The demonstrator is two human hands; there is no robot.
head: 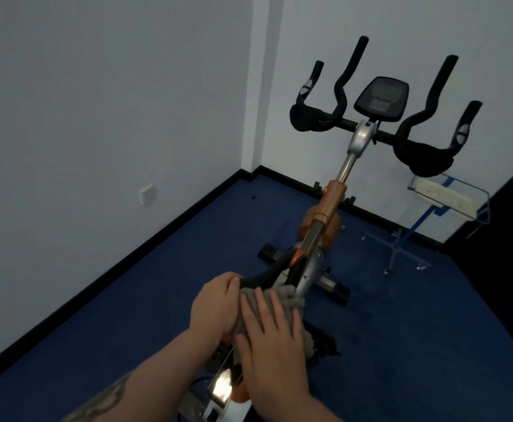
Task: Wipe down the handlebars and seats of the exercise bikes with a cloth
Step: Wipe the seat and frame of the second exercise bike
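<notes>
— Can you see the seat (256, 280)?
— Barely; both hands and the grey cloth (288, 296) cover most of it.
— The console screen (382, 99)?
— Too dim to read. The frame's rear end runs off the bottom edge.

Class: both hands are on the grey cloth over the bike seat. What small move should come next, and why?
Probably slide the cloth forward toward the seat nose: the right hand presses it flat, the left hand grips the seat's edge, and the black front still shows uncovered.
</notes>
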